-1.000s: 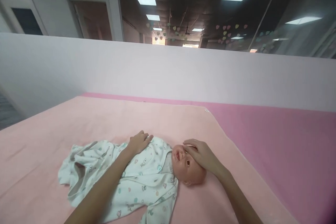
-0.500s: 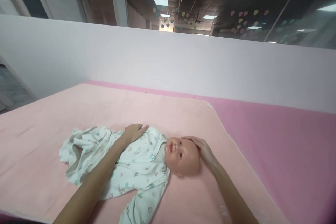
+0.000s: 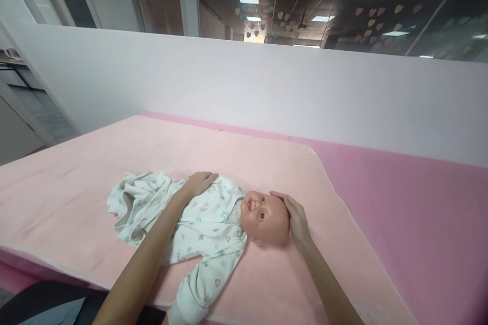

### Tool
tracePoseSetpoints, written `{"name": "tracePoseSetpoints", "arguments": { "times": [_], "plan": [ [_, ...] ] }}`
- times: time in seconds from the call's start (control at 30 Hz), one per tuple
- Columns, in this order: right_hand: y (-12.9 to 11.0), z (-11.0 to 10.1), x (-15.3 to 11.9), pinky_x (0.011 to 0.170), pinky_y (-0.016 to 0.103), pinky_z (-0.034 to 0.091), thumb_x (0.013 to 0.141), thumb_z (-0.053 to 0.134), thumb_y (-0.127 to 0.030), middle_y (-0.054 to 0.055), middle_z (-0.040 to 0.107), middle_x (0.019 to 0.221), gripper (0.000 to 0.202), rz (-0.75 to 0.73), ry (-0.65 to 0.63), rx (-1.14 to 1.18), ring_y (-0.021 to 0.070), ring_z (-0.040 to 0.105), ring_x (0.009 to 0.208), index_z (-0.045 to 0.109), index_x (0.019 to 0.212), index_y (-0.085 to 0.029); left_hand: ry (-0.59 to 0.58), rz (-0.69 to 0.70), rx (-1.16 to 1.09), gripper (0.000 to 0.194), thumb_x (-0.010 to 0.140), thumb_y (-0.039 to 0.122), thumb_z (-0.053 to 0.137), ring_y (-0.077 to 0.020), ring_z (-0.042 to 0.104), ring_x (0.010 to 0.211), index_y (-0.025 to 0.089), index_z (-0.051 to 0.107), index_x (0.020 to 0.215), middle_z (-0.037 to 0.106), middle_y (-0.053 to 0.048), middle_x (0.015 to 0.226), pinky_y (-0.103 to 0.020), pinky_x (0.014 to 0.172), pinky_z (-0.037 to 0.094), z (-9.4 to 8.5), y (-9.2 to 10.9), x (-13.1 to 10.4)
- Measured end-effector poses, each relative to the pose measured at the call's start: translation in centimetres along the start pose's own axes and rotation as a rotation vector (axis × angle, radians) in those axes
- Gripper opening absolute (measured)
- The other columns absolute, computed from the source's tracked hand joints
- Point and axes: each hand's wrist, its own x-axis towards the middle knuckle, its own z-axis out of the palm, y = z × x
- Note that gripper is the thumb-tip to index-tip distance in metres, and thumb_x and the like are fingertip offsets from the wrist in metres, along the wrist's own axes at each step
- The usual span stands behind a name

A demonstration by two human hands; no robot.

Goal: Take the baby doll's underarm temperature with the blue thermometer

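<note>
A baby doll (image 3: pixel 265 218) lies on its back on a peach-coloured sheet (image 3: pixel 290 279), its bare head to the right. It wears a white garment (image 3: pixel 208 228) printed with small figures; the near sleeve reaches toward me and the lower part lies loosely crumpled at the left. My left hand (image 3: pixel 201 183) lies across the far side of the doll's torso, fingers extended, some tips hidden beyond it. Against the crown of the doll's head rests my right hand (image 3: pixel 295 213), slightly cupped, its fingers stretched along the far side. Neither palm shows.
Pink padding (image 3: pixel 419 213) shows beyond the sheet on the right. A low white wall (image 3: pixel 267 91) borders the far side, with a dark window above bearing heart stickers. Dark clothing (image 3: pixel 49 299) appears at the lower left by the near edge.
The camera view has shifted, so the scene's left side moves rightward and the near edge shows. Both hands stay on the doll in nearly the same places.
</note>
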Motion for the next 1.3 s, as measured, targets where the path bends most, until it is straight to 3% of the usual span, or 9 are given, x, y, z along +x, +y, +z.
{"name": "tracePoseSetpoints", "arguments": {
  "times": [0.13, 0.3, 0.43, 0.6, 0.73, 0.87, 1.1, 1.17, 1.3],
  "plan": [
    [0.5, 0.0, 0.2, 0.097, 0.038, 0.037, 0.078, 0.051, -0.047, 0.007, 0.066, 0.105, 0.034, -0.074, 0.185, 0.049, 0.0233, 0.055, 0.105, 0.070, 0.088, -0.020, 0.019, 0.028, 0.000, 0.052, 0.084, 0.053, 0.022, -0.0245, 0.060, 0.079, 0.020, 0.060, 0.071, 0.068, -0.007, 0.080, -0.031, 0.074, 0.039, 0.1, -0.2, -0.1],
    [0.5, 0.4, -0.1, 0.089, 0.037, 0.043, 0.076, 0.055, -0.047, 0.008, 0.067, 0.101, 0.034, -0.002, 0.075, 0.030, 0.0247, 0.058, 0.098, 0.070, 0.088, -0.019, 0.034, 0.048, 0.024, 0.052, 0.085, 0.050, 0.022, -0.0247, 0.060, 0.079, 0.020, 0.061, 0.072, 0.068, -0.008, 0.082, -0.032, 0.073, 0.039, 0.2, -0.5, 0.1],
    [0.2, 0.4, -0.4, 0.090, 0.037, 0.043, 0.075, 0.055, -0.045, 0.007, 0.067, 0.100, 0.032, -0.091, 0.174, 0.056, 0.0236, 0.059, 0.097, 0.069, 0.088, -0.019, 0.040, 0.070, 0.035, 0.054, 0.084, 0.051, 0.021, -0.0261, 0.060, 0.085, 0.019, 0.064, 0.078, 0.069, -0.010, 0.090, -0.033, 0.075, 0.039, 0.3, -0.8, 0.4],
    [0.0, 0.5, -0.7, 0.087, 0.036, 0.045, 0.077, 0.053, -0.042, 0.007, 0.067, 0.101, 0.031, -0.082, 0.089, -0.026, 0.0238, 0.058, 0.097, 0.069, 0.088, -0.019, 0.032, 0.052, 0.049, 0.054, 0.084, 0.051, 0.023, -0.0263, 0.059, 0.090, 0.017, 0.065, 0.086, 0.068, -0.010, 0.097, -0.032, 0.079, 0.039, 0.3, -1.0, 0.6],
    [0.4, 0.9, -0.7, 0.090, 0.036, 0.042, 0.077, 0.051, -0.041, 0.007, 0.067, 0.101, 0.030, -0.172, 0.172, -0.019, 0.0228, 0.058, 0.098, 0.069, 0.087, -0.019, 0.045, 0.040, 0.057, 0.053, 0.083, 0.051, 0.025, -0.0249, 0.060, 0.090, 0.017, 0.066, 0.091, 0.068, -0.009, 0.098, -0.030, 0.079, 0.040, 0.2, -1.2, 0.6],
    [0.7, 1.3, -1.1, 0.091, 0.038, 0.042, 0.079, 0.048, -0.042, 0.008, 0.065, 0.106, 0.035, -0.177, 0.142, -0.066, 0.0235, 0.056, 0.102, 0.068, 0.094, -0.018, 0.062, 0.033, 0.051, 0.052, 0.083, 0.050, 0.026, -0.0243, 0.060, 0.089, 0.018, 0.066, 0.088, 0.069, -0.009, 0.096, -0.029, 0.077, 0.041, 0.1, -1.1, 0.5],
    [0.0, -0.1, -0.6, 0.098, 0.043, 0.036, 0.080, 0.048, -0.047, 0.010, 0.061, 0.113, 0.042, -0.249, 0.274, -0.066, 0.0237, 0.054, 0.107, 0.065, 0.103, -0.016, 0.056, 0.028, 0.041, 0.051, 0.082, 0.050, 0.026, -0.0258, 0.059, 0.090, 0.018, 0.065, 0.087, 0.068, -0.009, 0.095, -0.032, 0.080, 0.040, 0.1, -0.7, 0.1],
    [0.3, -0.1, -0.6, 0.097, 0.042, 0.037, 0.079, 0.050, -0.048, 0.009, 0.062, 0.112, 0.041, -0.218, 0.280, -0.014, 0.0235, 0.055, 0.106, 0.066, 0.100, -0.016, 0.043, 0.033, 0.037, 0.050, 0.083, 0.050, 0.025, -0.0258, 0.059, 0.089, 0.019, 0.065, 0.085, 0.068, -0.009, 0.095, -0.032, 0.080, 0.039, 0.1, -0.7, 0.1],
    [1.4, 0.6, -0.8, 0.094, 0.039, 0.041, 0.077, 0.053, -0.048, 0.008, 0.064, 0.109, 0.038, -0.047, 0.134, 0.013, 0.0249, 0.055, 0.105, 0.068, 0.095, -0.018, 0.035, 0.043, 0.001, 0.049, 0.083, 0.050, 0.025, -0.0253, 0.060, 0.088, 0.020, 0.064, 0.082, 0.069, -0.008, 0.092, -0.033, 0.079, 0.040, 0.1, -0.6, 0.0]
  ]
}}
